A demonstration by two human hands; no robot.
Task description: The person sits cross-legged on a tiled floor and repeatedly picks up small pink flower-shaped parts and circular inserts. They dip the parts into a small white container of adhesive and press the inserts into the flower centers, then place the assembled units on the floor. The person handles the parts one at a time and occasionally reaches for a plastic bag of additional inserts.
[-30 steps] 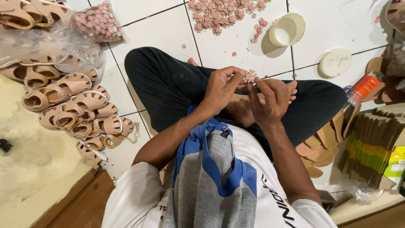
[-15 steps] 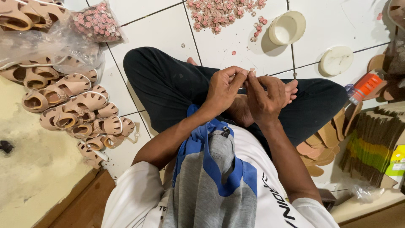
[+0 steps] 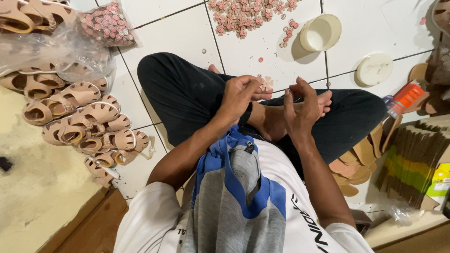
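While the person sits cross-legged on the white tiled floor (image 3: 173, 28), the left hand (image 3: 239, 96) pinches a small pink flower-shaped ornament (image 3: 266, 83) at its fingertips, held above the bare foot (image 3: 281, 115). Just beside it, the right hand (image 3: 302, 105) is raised with fingers loosely spread, thumb near the flower, touching nothing I can make out. More pink flower pieces (image 3: 248, 14) lie scattered ahead beside a round cream tub (image 3: 320, 33), and tan sandals (image 3: 79, 122) are piled to the left.
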